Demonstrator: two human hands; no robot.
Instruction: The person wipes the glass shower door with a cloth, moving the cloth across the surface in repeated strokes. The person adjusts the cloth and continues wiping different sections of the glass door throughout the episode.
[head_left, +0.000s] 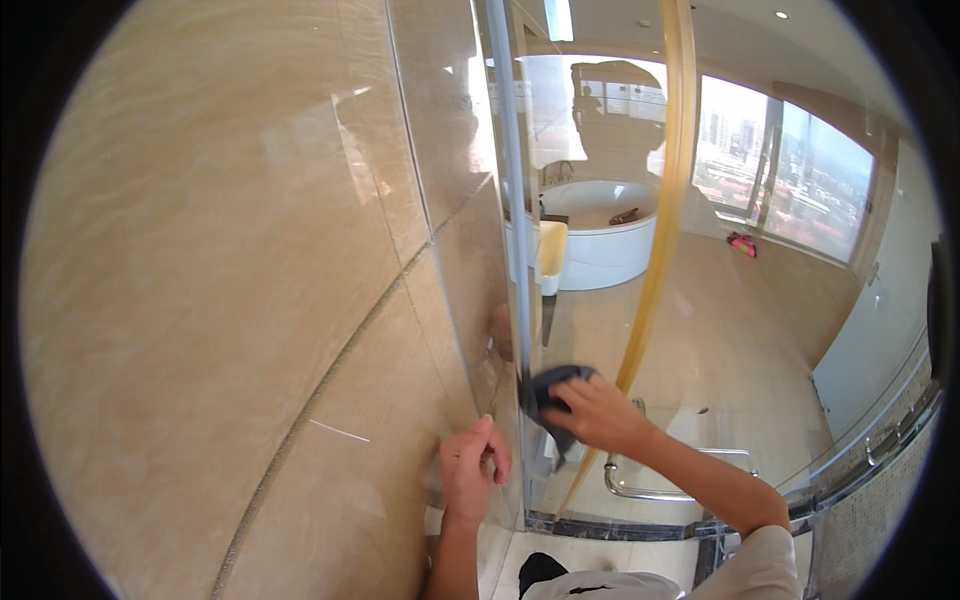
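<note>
My right hand (600, 409) grips a dark cloth (559, 390), bunched under the fingers. The cloth lies against a glass shower panel (577, 330), right beside a vertical metal frame strip (511, 187). My left hand (471, 469) is held low, next to the beige tiled wall (225, 262). Its fingers are loosely curled, and I see nothing in them. Whether its fingertips touch the wall is unclear.
A yellowish edge strip (652, 300) runs down the glass. A chrome towel-bar handle (652, 493) is at the lower right, above a dark sill (615, 527). Beyond the glass stand a white bathtub (607, 259), windows (810, 172) and a door (874, 315).
</note>
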